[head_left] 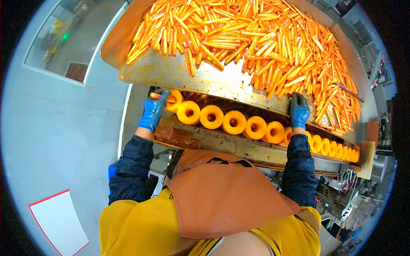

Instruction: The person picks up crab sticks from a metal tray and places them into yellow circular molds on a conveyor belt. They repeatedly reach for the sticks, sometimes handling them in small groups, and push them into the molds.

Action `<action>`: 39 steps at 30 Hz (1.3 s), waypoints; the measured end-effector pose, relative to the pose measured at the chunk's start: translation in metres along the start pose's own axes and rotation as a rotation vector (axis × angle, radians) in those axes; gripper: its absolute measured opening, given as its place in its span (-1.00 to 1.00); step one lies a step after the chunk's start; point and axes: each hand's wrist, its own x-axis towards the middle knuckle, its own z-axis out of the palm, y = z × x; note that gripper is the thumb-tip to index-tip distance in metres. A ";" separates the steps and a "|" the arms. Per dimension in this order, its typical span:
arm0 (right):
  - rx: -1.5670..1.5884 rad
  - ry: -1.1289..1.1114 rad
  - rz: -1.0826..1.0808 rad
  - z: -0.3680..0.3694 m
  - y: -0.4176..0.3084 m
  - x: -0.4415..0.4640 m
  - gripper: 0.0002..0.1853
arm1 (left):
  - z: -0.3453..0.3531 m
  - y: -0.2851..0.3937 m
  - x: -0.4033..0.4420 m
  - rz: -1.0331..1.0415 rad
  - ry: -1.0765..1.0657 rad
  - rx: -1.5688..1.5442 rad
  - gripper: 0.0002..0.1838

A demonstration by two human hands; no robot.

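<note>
My left hand, in a blue glove with dark-stained fingers, is closed on a thin orange stick at the leftmost orange cup. The stick points toward the cup's hole; blur hides how far in it reaches. My right hand, also blue-gloved, lies at the lower edge of the metal tray. Its dark-stained fingers reach onto the tray beside the heap of glossy orange sticks. They look slightly apart, with nothing visible in them. Several orange cups with round holes stand in a row below the tray.
A stained metal ledge runs along the near side of the cups. One dark thin rod lies on the sticks at right. A brown apron covers my front. On the left is a pale wall with a window.
</note>
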 end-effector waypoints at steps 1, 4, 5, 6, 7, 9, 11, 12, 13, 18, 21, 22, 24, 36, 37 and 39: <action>-0.028 0.016 -0.067 -0.002 -0.002 0.000 -0.75 | 0.003 0.004 -0.006 0.015 -0.161 0.108 -0.61; -0.031 0.012 -0.065 -0.008 -0.011 -0.004 -0.75 | 0.000 0.003 0.006 0.130 -0.266 0.320 -0.57; -0.023 0.010 -0.064 -0.009 -0.012 -0.005 -0.75 | -0.003 0.002 0.015 0.223 -0.210 0.417 -0.51; -0.016 0.008 -0.062 -0.010 -0.012 -0.006 -0.75 | -0.007 0.003 0.027 0.231 -0.210 0.419 -0.51; -0.026 -0.002 -0.024 -0.014 -0.019 -0.007 -0.75 | -0.010 0.008 0.044 0.297 -0.093 0.332 -0.42; -0.009 0.009 -0.036 -0.013 -0.017 -0.008 -0.76 | -0.018 0.012 0.094 0.402 0.045 0.180 -0.25; -0.019 0.018 -0.062 -0.011 -0.015 -0.007 -0.78 | -0.028 0.023 0.147 0.381 0.122 0.206 -0.13; 0.042 0.023 -0.074 -0.009 -0.013 -0.008 -0.79 | -0.035 0.033 0.171 0.321 0.176 0.295 -0.09; 0.028 0.032 -0.075 -0.013 -0.018 -0.007 -0.80 | -0.048 0.025 0.212 0.331 0.170 0.287 -0.09; -0.001 0.038 -0.076 -0.015 -0.024 -0.005 -0.81 | -0.060 -0.053 0.404 0.337 0.006 0.293 0.03; 0.053 0.059 -0.064 -0.014 -0.029 -0.002 -0.83 | 0.043 0.055 0.339 0.343 -0.117 0.328 0.20; 0.050 0.053 -0.050 -0.016 -0.035 -0.002 -0.83 | 0.075 0.086 0.325 0.239 -0.138 0.287 0.23; -0.004 0.020 0.013 -0.018 -0.041 -0.002 -0.84 | 0.128 0.107 0.325 0.282 -0.258 0.282 0.19; -0.007 0.108 -0.084 -0.017 -0.033 -0.002 -0.88 | 0.356 0.140 0.234 0.790 -0.842 0.825 -0.01; -0.004 0.109 -0.079 -0.018 -0.032 -0.002 -0.87 | 0.362 0.139 0.220 0.901 -0.784 0.899 0.01; -0.010 0.119 -0.073 -0.018 -0.035 -0.002 -0.85 | 0.362 0.149 0.197 0.891 -0.849 0.947 0.03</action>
